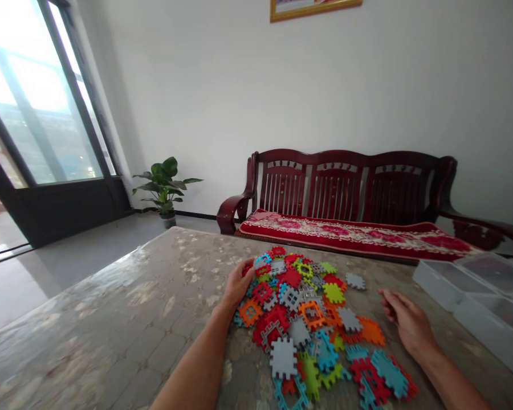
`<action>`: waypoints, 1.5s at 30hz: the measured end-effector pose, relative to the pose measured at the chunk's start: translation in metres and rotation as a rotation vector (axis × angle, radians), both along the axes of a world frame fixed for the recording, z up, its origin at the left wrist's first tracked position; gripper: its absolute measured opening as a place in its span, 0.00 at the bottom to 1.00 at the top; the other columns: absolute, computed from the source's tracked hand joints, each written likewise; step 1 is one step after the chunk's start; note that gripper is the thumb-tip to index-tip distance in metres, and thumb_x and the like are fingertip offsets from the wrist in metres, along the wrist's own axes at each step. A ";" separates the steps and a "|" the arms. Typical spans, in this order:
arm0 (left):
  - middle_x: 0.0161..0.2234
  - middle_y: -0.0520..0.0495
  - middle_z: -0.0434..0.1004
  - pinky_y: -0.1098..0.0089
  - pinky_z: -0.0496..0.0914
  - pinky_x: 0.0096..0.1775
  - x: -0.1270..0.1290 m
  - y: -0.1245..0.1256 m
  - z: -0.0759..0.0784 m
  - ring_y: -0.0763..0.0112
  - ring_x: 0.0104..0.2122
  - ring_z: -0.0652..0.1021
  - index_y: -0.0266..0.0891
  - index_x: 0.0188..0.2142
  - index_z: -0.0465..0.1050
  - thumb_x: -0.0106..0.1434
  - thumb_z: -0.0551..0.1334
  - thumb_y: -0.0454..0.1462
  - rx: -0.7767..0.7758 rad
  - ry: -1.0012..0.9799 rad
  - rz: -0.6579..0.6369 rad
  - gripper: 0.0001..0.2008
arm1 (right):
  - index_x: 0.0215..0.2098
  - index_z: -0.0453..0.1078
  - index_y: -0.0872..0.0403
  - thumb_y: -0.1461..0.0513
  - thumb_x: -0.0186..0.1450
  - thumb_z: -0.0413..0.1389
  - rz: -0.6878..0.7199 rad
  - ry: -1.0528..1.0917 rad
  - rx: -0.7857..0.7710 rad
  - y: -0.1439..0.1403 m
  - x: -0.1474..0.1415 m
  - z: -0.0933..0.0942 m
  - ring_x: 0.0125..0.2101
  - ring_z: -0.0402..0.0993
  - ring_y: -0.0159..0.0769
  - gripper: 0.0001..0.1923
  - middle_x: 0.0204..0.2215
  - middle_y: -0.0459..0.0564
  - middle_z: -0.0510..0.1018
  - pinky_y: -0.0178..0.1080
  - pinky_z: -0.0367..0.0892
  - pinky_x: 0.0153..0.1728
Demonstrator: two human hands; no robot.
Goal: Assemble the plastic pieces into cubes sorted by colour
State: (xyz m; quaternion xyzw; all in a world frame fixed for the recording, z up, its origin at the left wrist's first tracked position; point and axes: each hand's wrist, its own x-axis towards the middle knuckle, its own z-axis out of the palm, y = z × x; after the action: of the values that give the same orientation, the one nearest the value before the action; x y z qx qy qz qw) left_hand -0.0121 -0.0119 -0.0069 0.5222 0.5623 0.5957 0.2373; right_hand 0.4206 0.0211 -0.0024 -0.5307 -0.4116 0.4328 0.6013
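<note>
A spread-out pile of interlocking plastic tiles (298, 330) with toothed edges lies on the table, in red, grey, orange, blue and lime green. Some tiles are solid and others are open frames. At the pile's far left edge, my left hand (238, 283) has its fingers bent around a red tile (248, 266), partly hidden by them. My right hand (406, 320) hovers or rests right of the pile, its fingers curled together, with nothing visible in them. Nearest to it are an orange tile (371, 331) and a separate grey tile (355, 281).
Translucent plastic boxes (491, 324) stand at the table's right side. The table (123, 319) has a patterned cover. Beyond it are a dark red wooden bench (337, 185) with a floral cushion (359, 232), a potted plant (165, 185) and a glazed door (47, 114).
</note>
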 end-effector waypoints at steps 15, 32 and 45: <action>0.46 0.41 0.80 0.72 0.72 0.35 -0.001 0.003 0.008 0.68 0.38 0.80 0.39 0.55 0.69 0.52 0.69 0.47 0.020 -0.373 0.007 0.32 | 0.33 0.78 0.56 0.44 0.43 0.68 0.023 -0.050 -0.010 -0.003 -0.003 0.004 0.21 0.66 0.28 0.28 0.21 0.45 0.73 0.29 0.59 0.17; 0.52 0.38 0.77 0.75 0.72 0.32 0.004 0.002 0.013 0.63 0.46 0.79 0.39 0.57 0.66 0.57 0.65 0.51 -0.002 -0.355 0.015 0.32 | 0.33 0.78 0.56 0.45 0.48 0.65 0.042 -0.124 0.017 -0.002 -0.003 0.002 0.20 0.66 0.29 0.25 0.21 0.45 0.73 0.30 0.58 0.17; 0.45 0.41 0.82 0.58 0.70 0.52 0.002 0.006 0.009 0.60 0.45 0.80 0.37 0.46 0.76 0.50 0.70 0.44 0.050 -0.052 0.115 0.24 | 0.33 0.78 0.56 0.44 0.46 0.65 0.035 -0.155 -0.024 -0.005 -0.007 0.006 0.20 0.66 0.30 0.26 0.21 0.45 0.74 0.31 0.58 0.18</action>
State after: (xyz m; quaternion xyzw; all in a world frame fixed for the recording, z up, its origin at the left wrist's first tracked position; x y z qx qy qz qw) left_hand -0.0101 -0.0060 0.0025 0.4791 0.5699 0.6357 0.2039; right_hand 0.4133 0.0161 0.0041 -0.5624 -0.4609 0.4060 0.5536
